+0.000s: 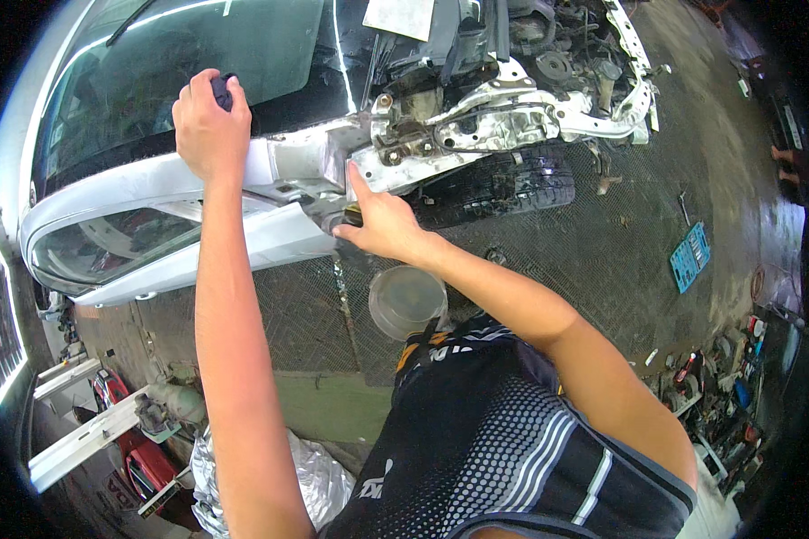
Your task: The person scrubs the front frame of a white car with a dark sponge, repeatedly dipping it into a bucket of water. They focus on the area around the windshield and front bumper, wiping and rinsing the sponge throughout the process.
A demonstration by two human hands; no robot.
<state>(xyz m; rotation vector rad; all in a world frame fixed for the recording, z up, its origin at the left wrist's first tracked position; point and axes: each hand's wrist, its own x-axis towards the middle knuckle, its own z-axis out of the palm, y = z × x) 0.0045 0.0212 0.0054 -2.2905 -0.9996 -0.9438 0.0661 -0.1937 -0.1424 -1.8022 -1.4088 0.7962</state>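
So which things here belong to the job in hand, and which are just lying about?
Seemingly in the job:
- car
- dark object in the left hand
- right hand, at the car

Seemingly lying about:
- blue tray
- wrench
- silver sheet

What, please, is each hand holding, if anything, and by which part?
The left hand holds a small black object, apparently by its sides. Whether the right hand holds the yellow and black object under it cannot be told.
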